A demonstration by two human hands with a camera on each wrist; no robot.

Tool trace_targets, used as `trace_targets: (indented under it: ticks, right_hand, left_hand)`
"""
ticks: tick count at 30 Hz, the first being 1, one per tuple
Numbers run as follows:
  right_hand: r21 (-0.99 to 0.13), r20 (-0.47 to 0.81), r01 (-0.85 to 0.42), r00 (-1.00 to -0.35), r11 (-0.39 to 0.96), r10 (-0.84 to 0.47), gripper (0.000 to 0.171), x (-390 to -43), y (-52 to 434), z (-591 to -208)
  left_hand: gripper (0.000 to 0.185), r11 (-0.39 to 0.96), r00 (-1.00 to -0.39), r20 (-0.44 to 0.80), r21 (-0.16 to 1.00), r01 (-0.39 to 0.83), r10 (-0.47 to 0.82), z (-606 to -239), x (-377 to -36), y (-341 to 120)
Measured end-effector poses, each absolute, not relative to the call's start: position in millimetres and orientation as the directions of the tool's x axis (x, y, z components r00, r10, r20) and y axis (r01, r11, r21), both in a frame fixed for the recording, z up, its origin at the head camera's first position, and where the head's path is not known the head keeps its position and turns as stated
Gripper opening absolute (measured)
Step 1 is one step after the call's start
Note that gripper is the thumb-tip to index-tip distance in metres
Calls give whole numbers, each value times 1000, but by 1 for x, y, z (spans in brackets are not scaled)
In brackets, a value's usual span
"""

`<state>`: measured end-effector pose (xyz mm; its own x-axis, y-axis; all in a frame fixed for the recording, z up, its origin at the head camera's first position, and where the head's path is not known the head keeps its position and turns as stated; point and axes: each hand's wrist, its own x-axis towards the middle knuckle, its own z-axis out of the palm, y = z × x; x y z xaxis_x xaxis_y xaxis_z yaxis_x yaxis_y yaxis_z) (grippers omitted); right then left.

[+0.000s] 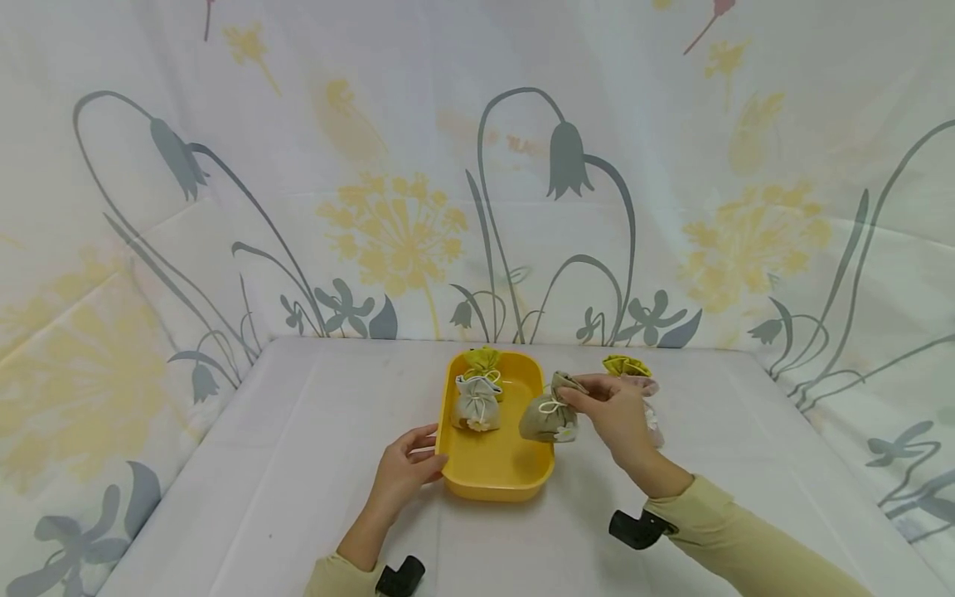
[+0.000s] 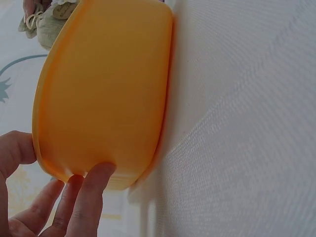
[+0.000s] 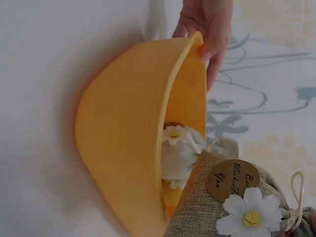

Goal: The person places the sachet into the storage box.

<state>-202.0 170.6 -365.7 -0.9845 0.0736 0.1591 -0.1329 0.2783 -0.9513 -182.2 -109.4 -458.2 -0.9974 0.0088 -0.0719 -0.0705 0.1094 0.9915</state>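
The left hand (image 1: pixel 406 468) rests with relaxed, straight fingers against the near left corner of the yellow tray (image 1: pixel 498 485), probably to keep it steady on the tabletop (image 1: pixel 298 431). The right hand (image 1: pixel 612 410) pinches the tied neck of a burlap pouch (image 1: pixel 547 419) and holds it over the right rim of the tray. 1 grey pouch (image 1: pixel 477 404) already sits inside. Another pouch (image 1: pixel 630 371) stands behind the right hand.

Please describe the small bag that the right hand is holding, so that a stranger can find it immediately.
Find the yellow tray mid-table. Over its right rim, the right hand pinches a beige burlap pouch by its tied neck. Unlike the others, it bears a white daisy and a round brown tag and is lifted.
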Motion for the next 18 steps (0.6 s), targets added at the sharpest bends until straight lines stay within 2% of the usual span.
trace_targets:
  ticks: [13, 18]
  right_hand:
    - [-962, 65, -69, -998, 263, -22, 30, -214, 146, -367]
    - [-974, 57, -71, -996, 213, -70, 27, -218, 136, -368]
  left_hand:
    - [51, 96, -998, -67, 993, -65, 15, -458, -182, -110]
    - [50, 108, -998, -66, 992, -64, 13, -458, -181, -110]
